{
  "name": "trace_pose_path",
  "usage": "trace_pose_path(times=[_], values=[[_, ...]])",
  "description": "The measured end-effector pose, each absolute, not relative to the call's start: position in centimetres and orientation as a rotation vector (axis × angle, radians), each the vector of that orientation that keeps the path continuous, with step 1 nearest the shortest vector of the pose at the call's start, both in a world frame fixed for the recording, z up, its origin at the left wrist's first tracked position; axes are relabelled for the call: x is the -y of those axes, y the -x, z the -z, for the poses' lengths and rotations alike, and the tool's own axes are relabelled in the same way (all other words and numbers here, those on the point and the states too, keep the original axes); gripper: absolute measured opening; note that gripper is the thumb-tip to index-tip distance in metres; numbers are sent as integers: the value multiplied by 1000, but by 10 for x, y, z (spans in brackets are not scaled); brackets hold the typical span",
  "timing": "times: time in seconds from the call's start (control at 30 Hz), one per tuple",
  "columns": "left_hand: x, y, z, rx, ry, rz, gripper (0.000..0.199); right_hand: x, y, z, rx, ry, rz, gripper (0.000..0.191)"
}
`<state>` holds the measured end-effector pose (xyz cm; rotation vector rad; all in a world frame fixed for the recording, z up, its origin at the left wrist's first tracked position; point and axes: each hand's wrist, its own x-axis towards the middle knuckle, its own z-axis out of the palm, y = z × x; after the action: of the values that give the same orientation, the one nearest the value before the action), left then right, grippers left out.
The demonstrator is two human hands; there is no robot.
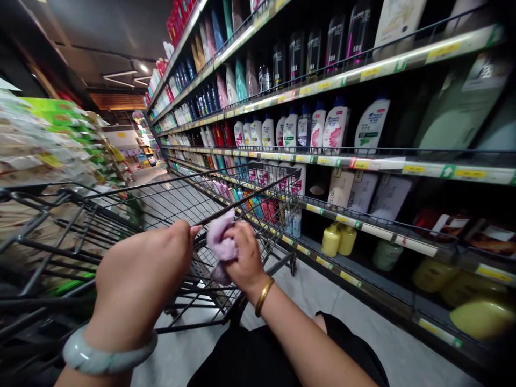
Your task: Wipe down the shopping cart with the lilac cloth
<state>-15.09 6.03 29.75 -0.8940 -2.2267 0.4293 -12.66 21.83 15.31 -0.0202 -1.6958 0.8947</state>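
A black wire shopping cart (169, 200) stands right in front of me. My left hand (147, 269), with a pale green bangle (107, 352) at the wrist, is closed at the cart's near rim; most of its fingers are hidden behind the back of the hand. Bunched in my right hand (244, 255) is a lilac cloth (222, 239), held against the same rim just right of my left hand. A gold bangle (264, 296) circles my right wrist. Through the wires, the cart's basket shows the floor below.
Along the right runs a tall shelf (355, 161) of shampoo bottles (336, 126), with yellow bottles (331, 240) on its lowest level. Packaged goods (60, 145) are stacked at the left. An aisle of grey tiled floor (155, 174) stretches ahead between them.
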Motion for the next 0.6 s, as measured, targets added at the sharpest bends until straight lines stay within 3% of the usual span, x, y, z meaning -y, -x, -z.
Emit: trace_pose_path(times=[0.1, 0.3, 0.5, 0.6], values=[[-59, 151, -297, 2227, 876, -440, 49, -221, 130, -138, 1785, -1, -824, 29], [-61, 151, -299, 2248, 903, -418, 48, -242, 141, -99, 1550, 426, -1013, 25], [-61, 152, -297, 2225, 892, -403, 52, -210, 129, -131, 1736, -35, -874, 26], [-62, 151, -298, 2248, 904, -397, 54, -227, 132, -107, 1836, 119, -867, 28]])
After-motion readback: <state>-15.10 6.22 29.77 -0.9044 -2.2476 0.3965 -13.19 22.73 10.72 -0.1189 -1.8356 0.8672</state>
